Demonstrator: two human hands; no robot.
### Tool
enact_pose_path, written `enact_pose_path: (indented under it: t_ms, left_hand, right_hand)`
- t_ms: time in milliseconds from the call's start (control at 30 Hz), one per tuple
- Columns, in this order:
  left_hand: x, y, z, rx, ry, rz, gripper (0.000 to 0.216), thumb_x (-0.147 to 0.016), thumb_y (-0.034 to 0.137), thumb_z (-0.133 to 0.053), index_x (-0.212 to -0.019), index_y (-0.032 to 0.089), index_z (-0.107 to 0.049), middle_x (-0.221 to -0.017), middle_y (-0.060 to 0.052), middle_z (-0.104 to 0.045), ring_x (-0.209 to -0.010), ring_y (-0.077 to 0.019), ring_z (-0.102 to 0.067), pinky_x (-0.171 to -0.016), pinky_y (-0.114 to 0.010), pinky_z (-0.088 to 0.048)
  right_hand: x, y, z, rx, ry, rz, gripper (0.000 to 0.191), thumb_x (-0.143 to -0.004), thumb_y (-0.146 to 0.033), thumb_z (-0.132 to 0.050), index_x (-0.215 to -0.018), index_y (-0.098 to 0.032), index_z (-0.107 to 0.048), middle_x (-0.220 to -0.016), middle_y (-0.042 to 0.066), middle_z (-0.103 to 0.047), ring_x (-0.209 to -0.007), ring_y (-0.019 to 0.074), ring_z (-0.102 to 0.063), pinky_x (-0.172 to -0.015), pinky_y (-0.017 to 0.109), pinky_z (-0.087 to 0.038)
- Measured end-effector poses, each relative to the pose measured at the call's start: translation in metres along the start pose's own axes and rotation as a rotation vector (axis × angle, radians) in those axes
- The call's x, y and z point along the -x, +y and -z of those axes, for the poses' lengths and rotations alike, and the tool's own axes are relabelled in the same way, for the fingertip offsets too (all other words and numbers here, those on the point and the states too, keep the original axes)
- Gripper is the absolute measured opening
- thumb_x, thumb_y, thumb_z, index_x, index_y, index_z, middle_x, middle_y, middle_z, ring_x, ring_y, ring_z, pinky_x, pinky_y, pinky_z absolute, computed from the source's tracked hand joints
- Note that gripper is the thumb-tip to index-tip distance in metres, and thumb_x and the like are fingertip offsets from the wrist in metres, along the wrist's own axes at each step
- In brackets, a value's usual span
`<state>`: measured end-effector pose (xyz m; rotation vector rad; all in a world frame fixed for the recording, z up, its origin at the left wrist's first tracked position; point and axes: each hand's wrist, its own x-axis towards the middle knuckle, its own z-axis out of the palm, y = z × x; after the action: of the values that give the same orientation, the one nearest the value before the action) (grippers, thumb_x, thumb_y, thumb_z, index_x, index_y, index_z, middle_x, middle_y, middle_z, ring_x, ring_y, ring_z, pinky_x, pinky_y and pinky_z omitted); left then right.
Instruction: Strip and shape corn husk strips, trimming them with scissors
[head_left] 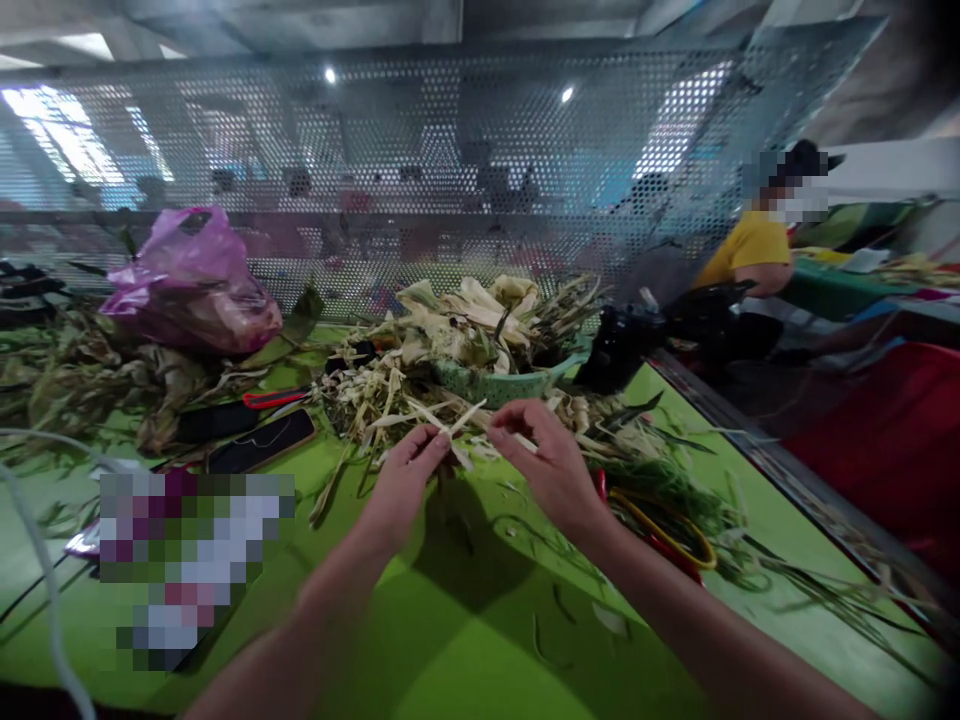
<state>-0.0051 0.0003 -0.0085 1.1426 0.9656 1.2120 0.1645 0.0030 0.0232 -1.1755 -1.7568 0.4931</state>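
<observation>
Both my hands hover over a green table [450, 620], each pinching pale dried leaf strips [450, 425] that cross between them. My left hand [405, 480] is closed on the strips at their left end, thumb and fingers pressed together. My right hand [544, 455] is closed on the strips' right end. Just behind the hands lies a heap of loose pale strips and husks [390, 385]. A green basket [502, 385] full of the same leaves stands beyond it.
A pink plastic bag [191, 280] sits at the back left on dry leaves. A dark phone [262, 440] and red-handled tool [274, 398] lie left of the heap. Red-and-yellow rings [667, 530] lie right of my hand. A perforated metal screen [450, 150] closes the back. A person in yellow [750, 250] works at far right.
</observation>
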Motion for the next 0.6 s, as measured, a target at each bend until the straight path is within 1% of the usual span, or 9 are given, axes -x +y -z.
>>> enact_pose_path:
  t_ms: [100, 167, 233, 300, 467, 533, 600]
  left_hand:
    - [-0.001, -0.002, 0.001, 0.041, 0.015, -0.002, 0.023, -0.079, 0.040, -0.061, -0.089, 0.019, -0.063, -0.082, -0.001, -0.060, -0.075, -0.0106, -0.051, -0.070, -0.020, -0.039]
    - [0.000, -0.003, 0.000, 0.062, 0.001, 0.007, 0.023, -0.079, 0.039, -0.062, -0.089, 0.018, -0.063, -0.084, -0.001, -0.060, -0.077, -0.0111, -0.052, -0.072, -0.021, -0.040]
    - [0.001, -0.003, -0.001, 0.104, -0.017, 0.026, 0.023, -0.078, 0.038, -0.063, -0.087, 0.017, -0.062, -0.081, -0.001, -0.059, -0.076, -0.0110, -0.052, -0.071, -0.021, -0.041]
    - [0.002, -0.002, -0.001, 0.169, -0.020, 0.061, 0.023, -0.077, 0.037, -0.065, -0.085, 0.015, -0.062, -0.078, -0.001, -0.058, -0.071, -0.0096, -0.052, -0.067, -0.020, -0.041]
    - [0.003, 0.004, -0.003, 0.360, 0.012, 0.221, 0.025, -0.070, 0.035, -0.072, -0.077, 0.015, -0.059, -0.062, 0.003, -0.052, -0.051, -0.0060, -0.045, -0.049, -0.017, -0.035]
    - [0.003, 0.005, -0.003, 0.395, 0.013, 0.246, 0.026, -0.068, 0.034, -0.074, -0.077, 0.014, -0.059, -0.058, 0.004, -0.051, -0.046, -0.0049, -0.042, -0.045, -0.016, -0.032]
    - [0.004, 0.007, -0.003, 0.415, 0.009, 0.235, 0.025, -0.067, 0.032, -0.074, -0.078, 0.014, -0.060, -0.058, 0.004, -0.051, -0.046, -0.0040, -0.042, -0.045, -0.016, -0.031]
  right_hand:
    - [0.006, -0.002, -0.011, -0.161, -0.265, -0.176, 0.027, -0.088, -0.041, -0.051, -0.073, -0.018, -0.054, -0.069, -0.001, -0.050, -0.066, 0.0144, -0.046, -0.059, 0.026, -0.035]
    - [0.009, -0.002, -0.018, -0.293, -0.356, -0.255, 0.031, -0.088, -0.043, -0.049, -0.070, -0.018, -0.051, -0.065, -0.003, -0.045, -0.061, 0.0125, -0.041, -0.055, 0.024, -0.032]
    - [0.010, -0.001, -0.022, -0.395, -0.370, -0.296, 0.030, -0.087, -0.043, -0.050, -0.070, -0.018, -0.050, -0.065, -0.003, -0.044, -0.061, 0.0117, -0.040, -0.055, 0.024, -0.032]
    - [0.009, 0.001, -0.023, -0.404, -0.356, -0.298, 0.029, -0.085, -0.042, -0.051, -0.070, -0.018, -0.050, -0.065, -0.003, -0.044, -0.062, 0.0118, -0.040, -0.057, 0.024, -0.033]
    - [0.005, 0.002, -0.016, -0.178, -0.335, -0.198, 0.025, -0.084, -0.036, -0.052, -0.066, -0.018, -0.052, -0.066, -0.001, -0.048, -0.065, 0.0139, -0.044, -0.060, 0.025, -0.035]
    - [0.003, 0.001, -0.013, -0.118, -0.330, -0.159, 0.024, -0.083, -0.034, -0.053, -0.065, -0.018, -0.053, -0.066, -0.001, -0.050, -0.066, 0.0144, -0.045, -0.061, 0.026, -0.035]
    - [0.003, -0.001, -0.011, -0.092, -0.333, -0.135, 0.025, -0.083, -0.034, -0.053, -0.064, -0.018, -0.053, -0.065, -0.001, -0.050, -0.066, 0.0146, -0.046, -0.061, 0.026, -0.035]
